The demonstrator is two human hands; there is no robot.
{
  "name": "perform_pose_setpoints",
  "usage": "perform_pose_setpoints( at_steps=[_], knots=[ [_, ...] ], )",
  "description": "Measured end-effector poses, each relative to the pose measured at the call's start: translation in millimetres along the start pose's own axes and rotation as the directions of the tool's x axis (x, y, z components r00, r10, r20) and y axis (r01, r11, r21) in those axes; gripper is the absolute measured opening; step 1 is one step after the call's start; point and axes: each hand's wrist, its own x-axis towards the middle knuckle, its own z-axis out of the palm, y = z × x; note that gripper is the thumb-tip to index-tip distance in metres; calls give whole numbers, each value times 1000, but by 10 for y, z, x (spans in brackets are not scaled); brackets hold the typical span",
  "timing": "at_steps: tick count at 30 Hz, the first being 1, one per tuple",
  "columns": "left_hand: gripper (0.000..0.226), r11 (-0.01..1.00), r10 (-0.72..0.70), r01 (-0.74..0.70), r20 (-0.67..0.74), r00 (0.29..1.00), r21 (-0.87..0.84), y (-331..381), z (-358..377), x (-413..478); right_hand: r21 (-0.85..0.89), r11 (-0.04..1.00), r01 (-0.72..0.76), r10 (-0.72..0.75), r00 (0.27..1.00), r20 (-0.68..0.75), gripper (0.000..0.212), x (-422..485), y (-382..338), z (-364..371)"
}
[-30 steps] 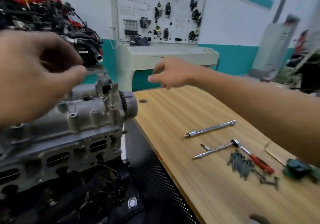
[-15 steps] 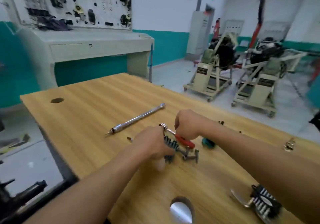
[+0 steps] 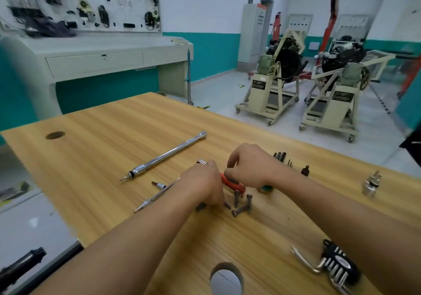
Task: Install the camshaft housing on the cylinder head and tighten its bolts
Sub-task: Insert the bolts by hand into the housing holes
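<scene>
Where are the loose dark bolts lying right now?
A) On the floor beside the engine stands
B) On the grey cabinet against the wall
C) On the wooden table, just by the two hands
C: the bolts lie on the wooden table, just below the left hand and right hand.

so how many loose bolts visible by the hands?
3 bolts clear on the wooden table: one below the red-handled ratchet, one right of it, one lying flat in front. More may be hidden under the left hand.
</scene>
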Motion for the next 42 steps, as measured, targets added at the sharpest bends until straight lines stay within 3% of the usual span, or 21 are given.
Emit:
perform_pose_setpoints(
  at_steps=[3, 6, 13, 16, 18, 21, 23, 25, 28, 31, 33, 37, 42],
  knots=[
    [76, 998, 33, -29, -77, 996, 57, -47, 104, 21, 36, 999, -2, 3, 999, -36, 12, 16, -16, 28],
    [79, 998, 48, -47, -45, 998, 37, -137, 160, 31, 34, 999, -2, 3, 999, -35, 14, 10, -49, 80],
    [37, 974, 171, -202, -262, 950, -97, -397, 287, 4, -51, 990, 133, -132, 991, 39, 23, -65, -169, 288],
    [20, 909, 93, -234, -380, 920, -345, -480, 310, 2, -226, 964, 141, -138, 990, 25, 27, -76, -172, 451],
    [16, 739, -30, -238, -383, 923, -631, -549, 264, -50, -214, 969, 124, -129, 992, -8, 24, -68, -184, 450],
    [25, 232, -103, -193, -222, 970, -953, -695, 51, -288, 177, 971, 159, -129, 978, -166, 8, -50, -392, 220],
    [22, -13, -31, -245, -245, 969, -969, -843, -184, -547, 407, 882, 237, -149, 960, -237, 8, -39, -709, -16],
    [17, -98, 15, -373, -376, 926, -923, -1050, -488, -890, 510, 800, 317, -238, 947, -216, 12, -48, -1169, -237],
    [24, -9, -96, -574, -571, 815, -818, -1468, -986, -1474, 626, 622, 470, -423, 875, -237, 22, -102, -1993, -481],
    [20, 283, -289, -638, -698, 655, -716, -1988, -1346, -2129, 662, 426, 616, -517, 767, -380, 22, -213, -2874, -558],
    [17, 418, -356, -612, -741, 569, -671, -2322, -1434, -2530, 635, 324, 701, -556, 684, -472, 21, -327, -3384, -522],
    [10, 577, -461, -430, -712, 530, -694, -2803, -1368, -3076, 567, 262, 781, -644, 579, -501, 18, -485, -3971, -292],
    [11, 764, -540, -59, -687, 487, -642, -3144, -1171, -3335, 460, 330, 824, -621, 557, -552, 9, -459, -3930, -8]
  ],
)
